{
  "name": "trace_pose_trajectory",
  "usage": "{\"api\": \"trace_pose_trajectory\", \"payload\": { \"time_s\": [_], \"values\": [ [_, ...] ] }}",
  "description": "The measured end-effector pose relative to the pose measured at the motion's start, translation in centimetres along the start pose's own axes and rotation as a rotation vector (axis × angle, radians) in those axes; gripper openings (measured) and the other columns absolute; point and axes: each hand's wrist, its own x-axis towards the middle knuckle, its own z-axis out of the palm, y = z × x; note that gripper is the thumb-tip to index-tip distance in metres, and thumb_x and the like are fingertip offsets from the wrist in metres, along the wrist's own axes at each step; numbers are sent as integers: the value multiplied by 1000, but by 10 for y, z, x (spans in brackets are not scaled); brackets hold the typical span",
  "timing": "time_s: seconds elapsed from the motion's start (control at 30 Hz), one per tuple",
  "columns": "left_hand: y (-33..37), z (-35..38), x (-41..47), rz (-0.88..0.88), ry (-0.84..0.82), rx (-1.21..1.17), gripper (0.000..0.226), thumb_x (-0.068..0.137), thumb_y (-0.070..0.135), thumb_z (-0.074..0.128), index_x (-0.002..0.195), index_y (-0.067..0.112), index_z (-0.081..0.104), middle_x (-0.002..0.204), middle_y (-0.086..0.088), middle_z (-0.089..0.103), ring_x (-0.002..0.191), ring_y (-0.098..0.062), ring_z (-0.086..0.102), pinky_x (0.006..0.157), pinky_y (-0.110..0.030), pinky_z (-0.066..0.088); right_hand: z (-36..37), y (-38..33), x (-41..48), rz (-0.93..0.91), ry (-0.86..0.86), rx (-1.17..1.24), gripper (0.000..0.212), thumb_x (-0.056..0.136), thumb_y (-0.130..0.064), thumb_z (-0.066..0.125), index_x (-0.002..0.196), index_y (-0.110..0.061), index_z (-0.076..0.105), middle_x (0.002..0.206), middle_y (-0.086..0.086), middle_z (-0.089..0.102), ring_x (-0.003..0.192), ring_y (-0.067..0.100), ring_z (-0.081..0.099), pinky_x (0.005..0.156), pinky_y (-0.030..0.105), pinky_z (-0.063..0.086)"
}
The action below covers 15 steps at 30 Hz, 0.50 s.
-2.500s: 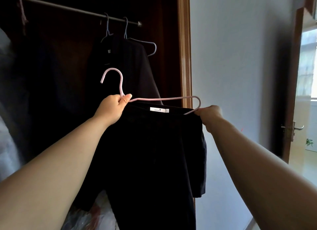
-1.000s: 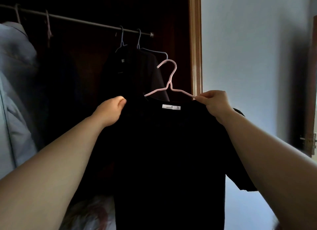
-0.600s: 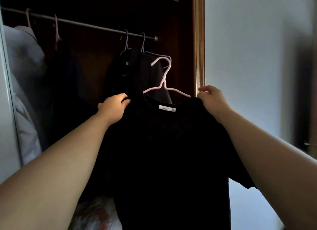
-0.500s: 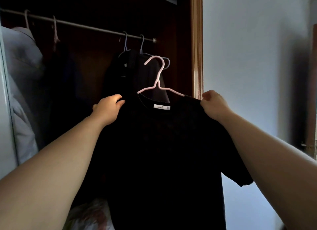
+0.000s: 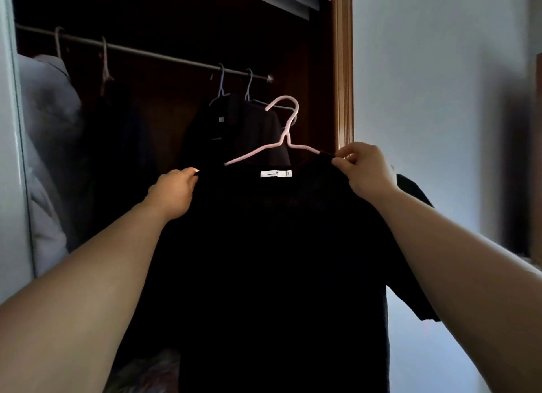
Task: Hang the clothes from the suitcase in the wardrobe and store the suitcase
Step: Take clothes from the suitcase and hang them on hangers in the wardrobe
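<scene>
- Your left hand (image 5: 173, 194) grips the black T-shirt (image 5: 272, 260) at its shoulder.
- Your right hand (image 5: 366, 172) has its fingers (image 5: 346, 153) pinching the collar on the pink hanger (image 5: 281, 137), below the wardrobe rail (image 5: 164, 58).

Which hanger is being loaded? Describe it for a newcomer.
Find the wardrobe rail across the dark opening. Below its right end, a black T-shirt is held up, a pink hanger through its neck. Unlike the bluish hangers behind, its hook is off the rail.

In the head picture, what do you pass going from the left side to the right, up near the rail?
Pale grey garment → dark garment → dark shirt on two bluish hangers → loose pink hanger → wooden wardrobe frame → white wall.
</scene>
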Motion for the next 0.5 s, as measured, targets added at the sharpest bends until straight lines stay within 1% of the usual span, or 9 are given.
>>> {"api": "trace_pose_trajectory", "payload": {
  "time_s": [0.03, 0.07, 0.1, 0.13, 0.17, 0.23, 0.3, 0.43, 0.5],
  "values": [
    [-1, -1, 2, -60, -17, 31, 36, 102, 30, 31, 135, 20, 42, 125, -19, 49, 110, -40, 51, 94, -52, 44, 2, -6, 2, -11, 8, -18, 4, 90, -37, 61, 88, -35, 63, 87, -11, 63, 87, 15, 61, 84, 39, 50],
    [1, -2, 4, -126, -32, 55, 45, 102, 30, 31, 146, 20, 28, 138, -21, 37, 119, -41, 44, 101, -52, 39, 5, -14, 4, -18, 16, -38, 4, 90, -37, 61, 87, -34, 63, 87, -11, 62, 87, 14, 59, 81, 35, 47],
    [4, -2, 6, -181, -47, 78, 53, 102, 32, 31, 151, 21, 12, 148, -20, 24, 127, -42, 35, 107, -51, 33, 10, -22, 6, -20, 33, -61, 5, 91, -36, 60, 88, -34, 63, 88, -10, 62, 87, 14, 58, 80, 32, 44],
    [8, -1, 7, -203, -43, 78, 60, 102, 35, 32, 152, 21, 3, 152, -19, 16, 132, -42, 29, 110, -50, 29, 14, -29, 8, -24, 55, -84, 6, 91, -36, 60, 89, -33, 64, 89, -9, 62, 88, 14, 57, 78, 31, 41],
    [12, -1, 9, -189, -34, 65, 63, 102, 37, 33, 153, 21, -1, 153, -19, 12, 135, -42, 25, 111, -49, 26, 19, -36, 11, -23, 72, -98, 7, 91, -35, 60, 90, -32, 65, 90, -9, 63, 87, 15, 56, 77, 31, 40],
    [18, 0, 13, -140, -39, 22, 65, 101, 39, 35, 153, 20, 1, 154, -19, 12, 137, -41, 23, 113, -47, 25, 27, -48, 15, -18, 94, -111, 9, 91, -35, 60, 92, -30, 68, 90, -8, 63, 87, 15, 57, 75, 31, 40],
    [22, 1, 17, -123, -70, -65, 64, 101, 37, 38, 153, 20, 6, 155, -19, 13, 137, -39, 27, 114, -43, 27, 35, -61, 20, -35, 98, -129, 10, 91, -34, 61, 94, -29, 68, 89, -8, 64, 86, 16, 58, 74, 31, 41],
    [25, 0, 29, -30, -50, -210, 60, 100, 32, 44, 152, 14, 20, 155, -13, 27, 140, -28, 32, 115, -33, 26, 54, -86, 33, -66, 119, -158, 11, 90, -32, 63, 97, -28, 70, 93, -6, 67, 85, 15, 58, 71, 31, 40],
    [24, -1, 39, 1, -60, -226, 58, 100, 30, 45, 151, 13, 24, 155, -12, 29, 141, -26, 32, 115, -30, 25, 64, -101, 42, -54, 134, -164, 11, 90, -31, 63, 97, -27, 70, 95, -3, 68, 90, 20, 62, 71, 31, 41]
  ]
}}
